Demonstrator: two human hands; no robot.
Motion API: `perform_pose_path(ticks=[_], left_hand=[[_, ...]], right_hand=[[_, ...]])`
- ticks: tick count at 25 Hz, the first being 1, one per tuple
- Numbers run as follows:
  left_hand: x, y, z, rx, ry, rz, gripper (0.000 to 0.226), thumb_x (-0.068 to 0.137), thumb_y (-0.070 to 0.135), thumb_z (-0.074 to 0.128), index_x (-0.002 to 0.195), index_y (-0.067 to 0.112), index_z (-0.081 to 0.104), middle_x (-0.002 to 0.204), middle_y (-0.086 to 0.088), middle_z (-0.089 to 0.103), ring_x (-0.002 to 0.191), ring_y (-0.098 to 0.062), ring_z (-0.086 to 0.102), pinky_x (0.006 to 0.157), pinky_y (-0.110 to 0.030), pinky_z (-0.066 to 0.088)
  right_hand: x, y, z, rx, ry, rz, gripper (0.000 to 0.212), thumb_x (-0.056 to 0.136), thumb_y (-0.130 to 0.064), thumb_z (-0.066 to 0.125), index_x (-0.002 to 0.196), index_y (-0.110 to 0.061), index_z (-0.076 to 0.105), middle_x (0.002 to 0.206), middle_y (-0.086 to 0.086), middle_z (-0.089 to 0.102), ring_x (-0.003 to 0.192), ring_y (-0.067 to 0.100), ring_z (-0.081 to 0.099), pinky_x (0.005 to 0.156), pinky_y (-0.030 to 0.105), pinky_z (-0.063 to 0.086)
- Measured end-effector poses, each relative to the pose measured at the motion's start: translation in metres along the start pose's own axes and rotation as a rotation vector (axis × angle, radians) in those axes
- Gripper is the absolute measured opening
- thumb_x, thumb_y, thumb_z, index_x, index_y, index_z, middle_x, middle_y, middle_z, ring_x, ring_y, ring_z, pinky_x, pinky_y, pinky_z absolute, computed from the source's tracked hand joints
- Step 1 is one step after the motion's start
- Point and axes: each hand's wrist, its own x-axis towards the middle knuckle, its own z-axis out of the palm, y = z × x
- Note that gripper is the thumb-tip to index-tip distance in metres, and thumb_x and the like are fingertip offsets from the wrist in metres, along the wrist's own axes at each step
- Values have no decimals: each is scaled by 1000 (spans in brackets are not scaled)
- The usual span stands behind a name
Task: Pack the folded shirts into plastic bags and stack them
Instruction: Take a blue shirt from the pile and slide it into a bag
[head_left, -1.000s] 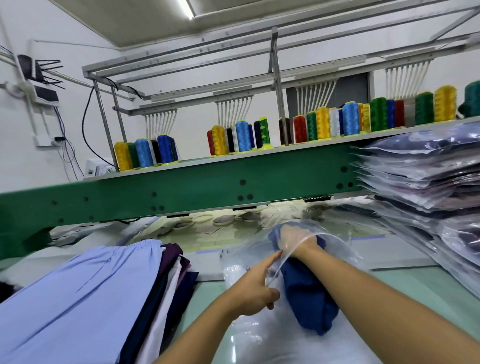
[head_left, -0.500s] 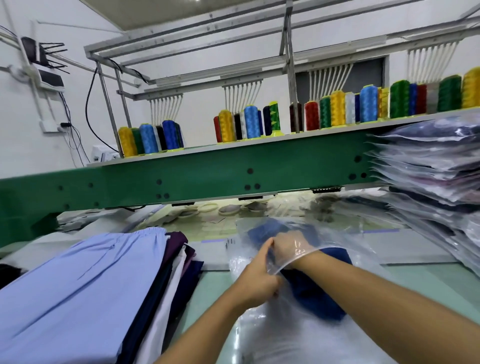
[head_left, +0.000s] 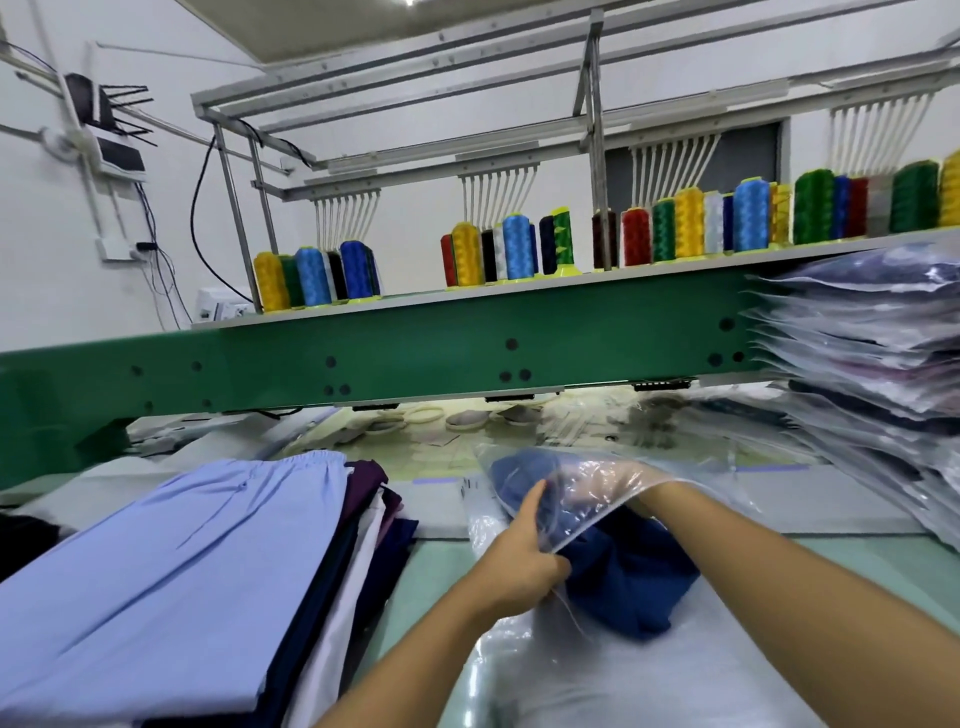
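The left hand's (head_left: 519, 561) fingers (head_left: 543, 566) are curled and, with the thumb raised along the plastic, pinch the near edge of the bag's (head_left: 576, 467) mouth. The right hand (head_left: 613, 486) is inside the bag past the wrist, seen only through glossy, crinkled film; it seems to lie on top of the cloth, but I cannot tell whether its fingers are spread or closed on anything.

The shirt (head_left: 634, 587), dark blue, is halfway in. Its far end shows through the clear plastic beyond the right hand, and its near end bulges out of the mouth between the two forearms, resting on more clear plastic spread over the pale green surface (head_left: 857, 561).

Just left of the left arm is a pile (head_left: 182, 571) of folded garments, light blue on top with purple, white and navy edges showing below. At the right edge a tall stack (head_left: 872, 364) of bagged shirts rises from the surface. Behind everything a green beam (head_left: 415, 358) crosses the view, with a shelf above it carrying rows of coloured spools (head_left: 517, 249).
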Motion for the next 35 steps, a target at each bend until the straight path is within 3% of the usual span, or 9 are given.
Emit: perform_pose_path(ticks=[3, 7, 12, 15, 18, 21, 24, 28, 35], left_hand=[[0, -1, 2, 20, 11, -12, 92, 83, 5, 52, 129, 79, 21, 131, 29, 43, 67, 2, 65, 58, -20, 49], [3, -12, 1, 132, 66, -89, 89, 89, 5, 49, 161, 37, 7, 160, 1, 32, 112, -13, 60, 72, -19, 50], [-3, -14, 4, 139, 67, -22, 80, 89, 8, 47, 155, 45, 22, 147, 7, 44, 73, -5, 61, 54, -15, 48], [-11, -10, 7, 435, 212, -59, 83, 85, 20, 58, 156, 39, 18, 149, 0, 35, 118, -25, 57, 87, -32, 53], [-22, -5, 17, 1051, 544, 449, 69, 71, 13, 65, 134, 22, 38, 137, -7, 41, 124, -29, 46, 104, -36, 40], [-30, 2, 44, 1080, 272, 1046, 35, 80, 5, 54, 114, 15, 53, 117, -5, 56, 101, -25, 55, 87, -31, 46], [-26, 13, 75, 1112, 96, 688, 34, 89, 8, 44, 122, 9, 52, 121, -10, 57, 107, -28, 54, 81, -39, 50], [9, 34, 86, 1265, 1, 9, 37, 97, 16, 52, 133, 6, 50, 136, -15, 57, 129, -35, 50, 107, -46, 37], [48, 27, 73, 1275, -275, -736, 46, 105, 25, 45, 149, 13, 43, 155, -12, 37, 141, -41, 37, 115, -54, 36]], right_hand=[[14, 28, 7, 32, 131, 59, 29, 101, -10, 47, 119, -24, 65, 103, -5, 61, 100, 20, 58, 87, 29, 48], [4, 61, 24, 42, 315, 445, 34, 97, -22, 55, 125, -6, 64, 127, 17, 63, 114, 31, 60, 95, 37, 45], [-18, 80, 33, 249, 275, 481, 24, 93, -30, 59, 111, -17, 67, 114, 7, 66, 105, 24, 60, 85, 30, 45], [-19, 79, 36, 369, 383, 513, 20, 90, -27, 58, 103, -15, 66, 106, 7, 65, 97, 23, 61, 85, 34, 51], [-20, 74, 44, 408, 432, 486, 7, 88, -34, 62, 92, -29, 62, 100, -2, 63, 96, 21, 59, 88, 37, 50], [-16, 71, 50, 348, 433, 473, 15, 91, -28, 59, 78, -29, 53, 101, 2, 64, 93, 19, 56, 84, 32, 43], [-18, 68, 49, 357, 440, 432, 5, 94, -22, 57, 97, -20, 61, 115, 11, 66, 105, 25, 59, 94, 34, 45], [-26, 67, 46, 343, 341, 409, 49, 93, -19, 62, 140, -11, 52, 142, 16, 52, 131, 32, 50, 110, 38, 40], [-47, 80, 62, 122, 312, 638, 49, 95, -27, 51, 142, -13, 50, 145, 8, 53, 131, 26, 53, 106, 33, 44]])
